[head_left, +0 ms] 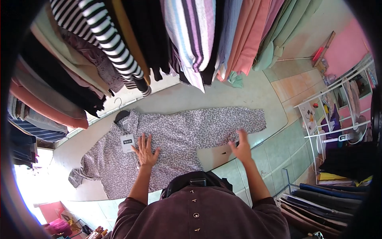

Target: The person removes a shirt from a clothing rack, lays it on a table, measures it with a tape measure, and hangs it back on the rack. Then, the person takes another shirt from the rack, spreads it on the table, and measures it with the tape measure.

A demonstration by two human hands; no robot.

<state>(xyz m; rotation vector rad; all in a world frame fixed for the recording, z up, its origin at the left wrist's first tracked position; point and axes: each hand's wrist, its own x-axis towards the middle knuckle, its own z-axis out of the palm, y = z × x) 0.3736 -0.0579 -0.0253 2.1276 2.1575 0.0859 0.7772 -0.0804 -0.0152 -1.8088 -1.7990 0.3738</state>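
A grey and white small-patterned long-sleeved shirt (171,131) lies spread over a pale board (223,93), its collar toward the upper left. A dark hanger (121,116) with a metal hook sits in the collar. Beside it a white paper tag (127,143) rests on the shirt front. My left hand (146,152) presses flat on the shirt just right of the tag, fingers spread. My right hand (241,148) is by the lower edge of the right-hand sleeve, thumb and fingers apart. A small dark spot shows between them; I cannot make out what it is.
Many garments (191,36) hang in a row above the board's far side. A white wire rack (318,123) stands at the right, with folded dark clothes (330,203) below it. Green floor tiles (278,155) run along the board's near right edge.
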